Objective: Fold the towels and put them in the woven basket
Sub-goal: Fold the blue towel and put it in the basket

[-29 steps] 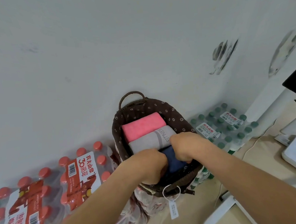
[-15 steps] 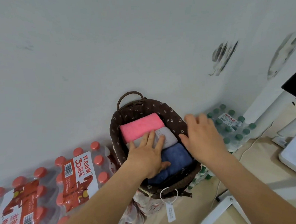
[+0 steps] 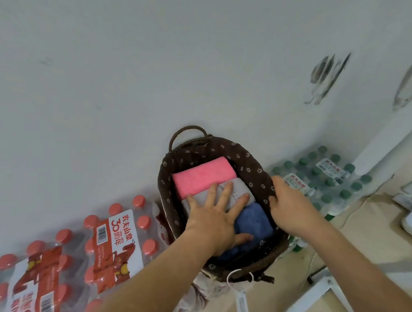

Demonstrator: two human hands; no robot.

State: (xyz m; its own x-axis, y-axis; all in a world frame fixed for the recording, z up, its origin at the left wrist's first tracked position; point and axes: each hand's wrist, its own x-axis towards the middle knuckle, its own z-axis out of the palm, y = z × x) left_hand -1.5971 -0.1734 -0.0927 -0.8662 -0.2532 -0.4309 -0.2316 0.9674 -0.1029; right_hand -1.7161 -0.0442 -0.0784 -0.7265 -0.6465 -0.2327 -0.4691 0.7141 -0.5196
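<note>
Three folded towels sit packed in the woven basket (image 3: pixel 248 157), stacked in a row along its long axis: the pink towel (image 3: pixel 201 175) at the 12 o'clock end, the grey towel (image 3: pixel 242 188) in the middle and the blue towel (image 3: pixel 253 221) towards 5 o'clock. Each lies crosswise, its long axis running about 9 to 3. The left hand (image 3: pixel 213 220) is flat on the row, its fingers (image 3: pixel 211 194) straight and spread, pointing to 12 over the grey towel with the palm on the blue one. The right hand (image 3: pixel 292 206) is at the 3 o'clock rim and appears to grip it, thumb inside. The left hand is nearer the towels, so any last pressing down falls to it while the right steadies the basket. Filling looks done.
</note>
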